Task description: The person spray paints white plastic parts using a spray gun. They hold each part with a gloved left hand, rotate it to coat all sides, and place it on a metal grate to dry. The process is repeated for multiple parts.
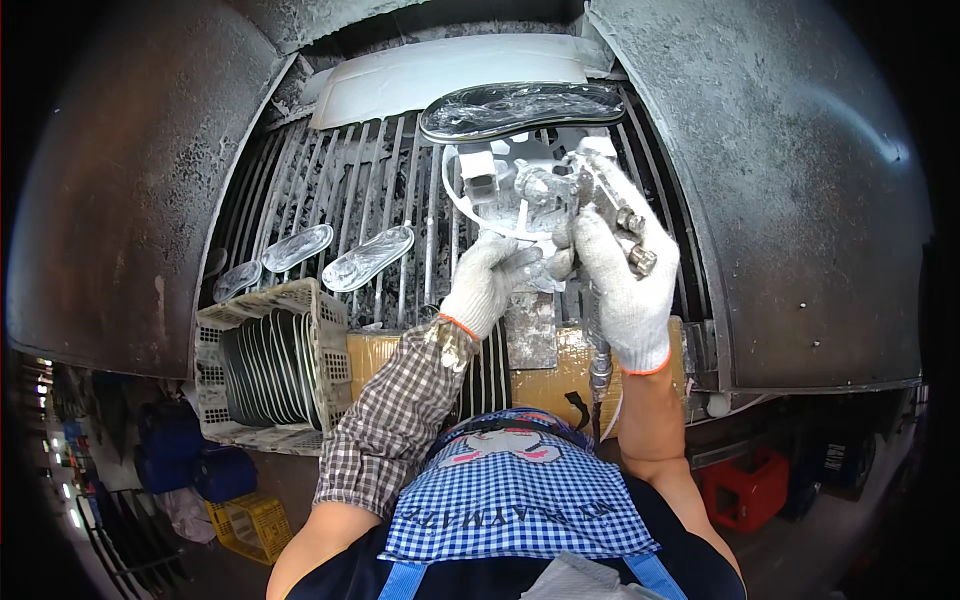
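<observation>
My right hand (630, 275), in a white knit glove, is closed round a metal spray gun (600, 195) coated in white residue. A hose (600, 375) runs down from below that hand. My left hand (485, 285), gloved with greyed fingertips, has its fingers curled together close by the gun; what they grip, if anything, is hidden. Just beyond both hands, a black shoe sole (520, 110) streaked with white lies across a white round stand (465, 195).
Slatted metal bars (345, 190) carry several small grey-white soles (370, 258) on the left. A crate (335, 370) packed with dark soles stands near left. Metal side walls (800, 200) flank the booth; a pale board (440, 75) lies at the back. A red container (745, 490) is low right.
</observation>
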A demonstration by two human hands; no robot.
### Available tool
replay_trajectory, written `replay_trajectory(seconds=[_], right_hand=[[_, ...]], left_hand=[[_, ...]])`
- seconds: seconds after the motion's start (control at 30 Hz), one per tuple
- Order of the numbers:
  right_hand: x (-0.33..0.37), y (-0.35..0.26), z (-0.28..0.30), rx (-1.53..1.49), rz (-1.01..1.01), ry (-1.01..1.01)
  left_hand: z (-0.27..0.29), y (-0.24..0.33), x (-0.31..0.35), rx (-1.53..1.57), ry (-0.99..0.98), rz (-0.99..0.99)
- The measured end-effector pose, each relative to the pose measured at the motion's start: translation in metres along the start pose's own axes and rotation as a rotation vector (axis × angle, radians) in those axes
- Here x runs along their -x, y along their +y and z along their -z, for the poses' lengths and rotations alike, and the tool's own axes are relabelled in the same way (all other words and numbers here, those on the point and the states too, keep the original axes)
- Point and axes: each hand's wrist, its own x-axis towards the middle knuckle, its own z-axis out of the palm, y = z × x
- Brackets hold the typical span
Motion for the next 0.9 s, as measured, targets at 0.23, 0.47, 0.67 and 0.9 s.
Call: replay_trajectory(seconds=[0.23,0.47,0.67,0.9], right_hand=[[-0.001,0.004,0.008,-0.081,-0.014,0.086],[0.002,0.004,0.013,-0.137,-0.081,0.149],[0.006,0.003,0.019,-0.048,-0.089,0.233],[0.012,0.003,0.017,-0.022,-0.042,0.231]], left_hand=[[0.001,0.001,0.001,-0.018,0.042,0.009],[0.011,-0.002,-0.003,0.050,0.037,0.034],[0.001,0.001,0.001,0.062,0.013,0.068],[-0.008,0.003,0.005,0.057,0.026,0.067]])
